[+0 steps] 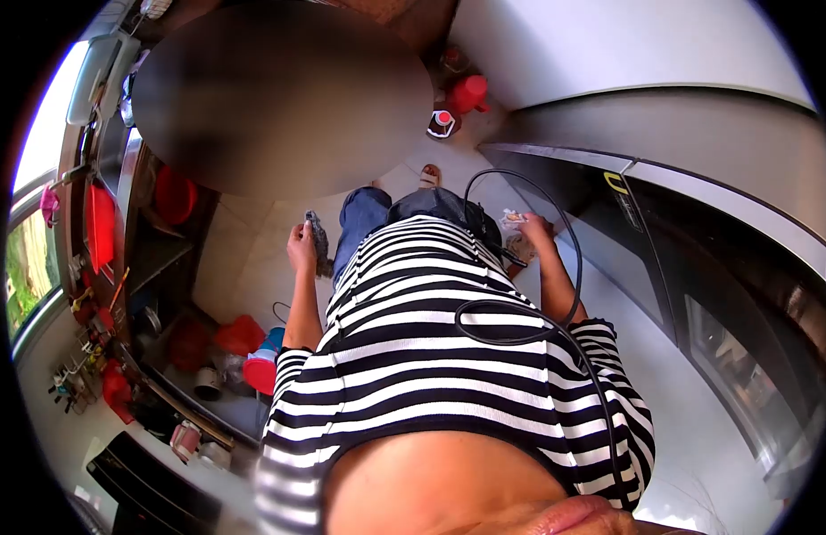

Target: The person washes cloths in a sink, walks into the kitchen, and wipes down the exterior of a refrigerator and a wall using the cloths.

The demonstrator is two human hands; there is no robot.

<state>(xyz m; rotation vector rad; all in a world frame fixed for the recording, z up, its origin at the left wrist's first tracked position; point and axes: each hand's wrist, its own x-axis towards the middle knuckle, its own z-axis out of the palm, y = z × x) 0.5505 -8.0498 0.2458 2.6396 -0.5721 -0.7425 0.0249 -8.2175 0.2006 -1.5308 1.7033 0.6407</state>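
Note:
My left hand (301,246) hangs at my left side, its fingers closed on a dark grey, speckled cloth (320,242) that dangles down beside my jeans. Out on the other side, my right hand (536,231) pinches a crumpled white wad (511,219), perhaps tissue or thin plastic; its exact kind is too small to make out. Just below that hand is a brownish, partly hidden item (520,248) that I cannot name. A black cable (563,209) loops over my striped top and passes close to my right forearm.
Dark cabinet fronts (627,214) run along the right. Open shelves on the left hold red bowls (175,194) and red bags (240,334). A red-lidded container (260,373) stands low on the left. Ahead are a red jug (469,93) and a red-capped bottle (443,121). A blurred patch covers the upper middle.

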